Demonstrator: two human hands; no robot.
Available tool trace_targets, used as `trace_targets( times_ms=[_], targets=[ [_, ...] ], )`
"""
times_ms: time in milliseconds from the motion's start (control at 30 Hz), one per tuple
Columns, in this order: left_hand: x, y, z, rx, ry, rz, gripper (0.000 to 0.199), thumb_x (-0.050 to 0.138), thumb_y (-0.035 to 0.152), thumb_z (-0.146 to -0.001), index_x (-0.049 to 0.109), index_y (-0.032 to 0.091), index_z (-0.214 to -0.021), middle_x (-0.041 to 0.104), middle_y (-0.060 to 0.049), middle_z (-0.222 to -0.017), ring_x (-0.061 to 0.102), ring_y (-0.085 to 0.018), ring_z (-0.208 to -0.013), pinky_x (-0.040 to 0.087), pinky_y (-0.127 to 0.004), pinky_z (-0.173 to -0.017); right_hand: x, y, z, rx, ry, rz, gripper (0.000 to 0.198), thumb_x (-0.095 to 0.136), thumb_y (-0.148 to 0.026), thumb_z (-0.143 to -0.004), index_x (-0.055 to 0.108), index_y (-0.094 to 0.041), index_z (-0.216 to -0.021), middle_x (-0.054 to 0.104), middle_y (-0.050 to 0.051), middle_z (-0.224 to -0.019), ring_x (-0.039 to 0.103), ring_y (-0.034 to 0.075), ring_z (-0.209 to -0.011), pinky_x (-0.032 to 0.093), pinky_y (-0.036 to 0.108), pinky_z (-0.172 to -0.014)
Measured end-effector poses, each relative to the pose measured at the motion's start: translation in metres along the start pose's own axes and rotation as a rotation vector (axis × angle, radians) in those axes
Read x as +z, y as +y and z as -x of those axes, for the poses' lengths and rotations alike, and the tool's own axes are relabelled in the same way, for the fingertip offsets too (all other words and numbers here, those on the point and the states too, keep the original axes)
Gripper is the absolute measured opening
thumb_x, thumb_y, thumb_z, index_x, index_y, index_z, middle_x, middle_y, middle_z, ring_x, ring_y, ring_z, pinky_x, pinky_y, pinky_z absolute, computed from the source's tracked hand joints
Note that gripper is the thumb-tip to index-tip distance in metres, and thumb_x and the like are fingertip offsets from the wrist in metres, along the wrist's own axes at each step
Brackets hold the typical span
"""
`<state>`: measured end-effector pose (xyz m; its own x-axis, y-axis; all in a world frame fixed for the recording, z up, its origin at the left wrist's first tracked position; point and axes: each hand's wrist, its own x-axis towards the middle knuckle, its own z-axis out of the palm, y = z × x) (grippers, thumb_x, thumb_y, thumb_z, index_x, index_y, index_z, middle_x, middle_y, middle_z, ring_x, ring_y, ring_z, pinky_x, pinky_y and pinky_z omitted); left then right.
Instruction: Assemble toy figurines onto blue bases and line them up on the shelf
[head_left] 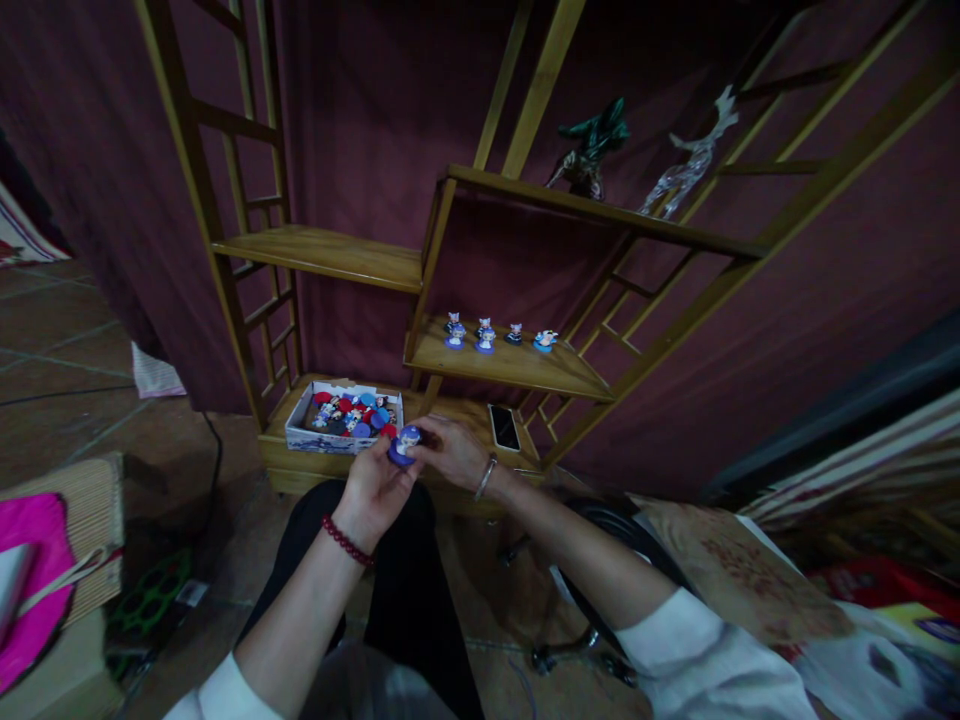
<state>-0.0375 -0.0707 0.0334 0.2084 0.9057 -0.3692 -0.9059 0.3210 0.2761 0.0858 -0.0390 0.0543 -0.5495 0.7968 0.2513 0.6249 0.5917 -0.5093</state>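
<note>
A small figurine (406,445) with a purple base and a pale body is held between my two hands, just in front of the low shelf. My left hand (375,490), palm up, has its fingers around the base. From the other side, my right hand (452,450) pinches the figurine. Close behind my left hand stands an open box (306,437) with several figurines on red, blue and purple bases jumbled inside. On the middle shelf (525,370) several small figurines stand upright, including a purple-based figurine (486,343) and a blue-based figurine (545,341).
A phone (504,427) lies on the low shelf, right of my hands. Higher up stand a dark green statue (596,145) and a clear glass statue (694,160). A wheeled chair base (577,640) is at lower right; a pink cloth (37,560) lies at left.
</note>
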Motion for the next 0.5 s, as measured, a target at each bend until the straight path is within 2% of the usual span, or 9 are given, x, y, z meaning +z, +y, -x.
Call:
trace_targets(
  times_ms=[333, 500],
  targets=[
    [0.0039, -0.0065, 0.0073, 0.014, 0.016, -0.020, 0.020, 0.036, 0.009, -0.082, 0.052, 0.012, -0.070, 0.057, -0.003, -0.069, 0.053, -0.008, -0.058, 0.046, -0.020, -0.054, -0.0002, 0.0036, 0.0029, -0.051, -0.024, 0.043, 0.019, 0.059, -0.030, -0.073, 0.061, -0.016, -0.087, 0.055, 0.002, -0.076, 0.049, 0.013, -0.073, 0.037, 0.024, -0.066],
    [0.0079, -0.0078, 0.0035, 0.013, 0.038, -0.033, 0.020, 0.035, 0.010, -0.083, 0.050, 0.013, -0.071, 0.056, -0.003, -0.068, 0.052, -0.008, -0.056, 0.046, -0.020, -0.053, -0.0011, 0.0055, 0.0049, -0.012, -0.018, 0.045, 0.022, 0.057, -0.030, -0.074, 0.059, -0.016, -0.091, 0.054, 0.001, -0.077, 0.049, 0.012, -0.071, 0.037, 0.023, -0.063]
  ],
)
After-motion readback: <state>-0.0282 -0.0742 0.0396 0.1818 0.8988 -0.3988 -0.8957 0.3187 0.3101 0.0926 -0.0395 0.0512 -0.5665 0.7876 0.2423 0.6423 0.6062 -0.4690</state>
